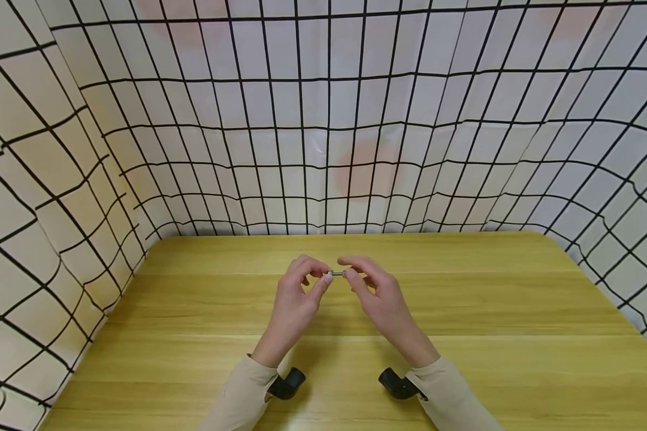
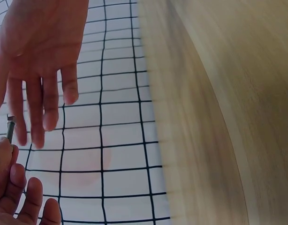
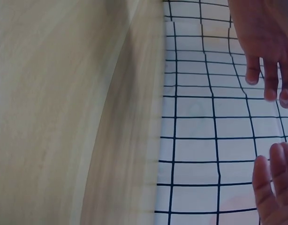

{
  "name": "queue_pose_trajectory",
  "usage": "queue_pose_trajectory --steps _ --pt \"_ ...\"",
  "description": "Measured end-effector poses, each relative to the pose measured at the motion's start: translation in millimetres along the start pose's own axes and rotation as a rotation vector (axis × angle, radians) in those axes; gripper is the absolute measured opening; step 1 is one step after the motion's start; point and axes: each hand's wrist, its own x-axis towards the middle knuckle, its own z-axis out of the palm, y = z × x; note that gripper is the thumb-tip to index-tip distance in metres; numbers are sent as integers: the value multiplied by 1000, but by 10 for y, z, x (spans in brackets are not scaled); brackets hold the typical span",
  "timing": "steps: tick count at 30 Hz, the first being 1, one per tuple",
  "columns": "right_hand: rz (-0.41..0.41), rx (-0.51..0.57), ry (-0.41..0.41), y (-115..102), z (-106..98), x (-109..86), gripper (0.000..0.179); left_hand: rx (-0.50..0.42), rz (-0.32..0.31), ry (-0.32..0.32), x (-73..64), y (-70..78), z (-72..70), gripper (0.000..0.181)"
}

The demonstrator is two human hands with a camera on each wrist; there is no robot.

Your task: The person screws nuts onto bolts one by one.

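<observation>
Fingers of the person's left hand (image 1: 293, 299) pinch one end of a small metal rod (image 1: 338, 273), which juts from them towards the right hand (image 1: 383, 293). The right fingers are slack and grip nothing; their thumb lies right by the rod's free end, though contact cannot be told. The left wrist view bares the right palm and four straightened fingers; the right wrist view catches both hands but not the rod. Behind the fingers, beige sleeves (image 1: 241, 392) and black wrist attachments (image 1: 286, 384) show only in the head view. Below spreads the worktop (image 1: 194, 311); beyond, a black-gridded white wall (image 1: 315, 102).
</observation>
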Motion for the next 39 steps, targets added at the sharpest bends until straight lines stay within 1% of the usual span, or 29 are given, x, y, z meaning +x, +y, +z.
queue_pose_trajectory --steps 3,5,7,10,15,19,22,27,30,32,35,39 --pt "-71 -32 -4 6 -11 11 32 11 -6 2 2 0 -4 6" --pt "-128 -49 9 -11 -16 20 33 13 -13 2 2 0 -7 6" --pt "-182 -62 28 -53 -18 29 30 14 -19 2 2 1 -12 6" --pt "-216 -71 48 -171 -24 32 23 19 -29 -1 0 2 -20 5" --pt "-205 -59 45 -326 -31 15 17 13 -28 -7 -7 0 -22 4" --pt "-143 -41 46 -344 -18 3 10 -7 -9 -5 -10 0 -8 4" --pt "-75 -27 56 -333 1 4 8 -16 1 -1 -15 -5 4 6" --pt "-6 5 63 -164 32 6 13 -13 -1 -6 -23 -16 17 3" --pt "32 28 50 -47 34 9 18 -12 -5 -12 -22 -14 22 4" --pt "45 39 39 -27 24 9 21 -10 -10 -13 -21 -13 24 3" --pt "11 22 29 -41 -2 7 22 2 -22 -4 -21 -10 22 4" --pt "-107 -13 20 -188 -41 8 28 4 -23 10 -13 -15 13 3"
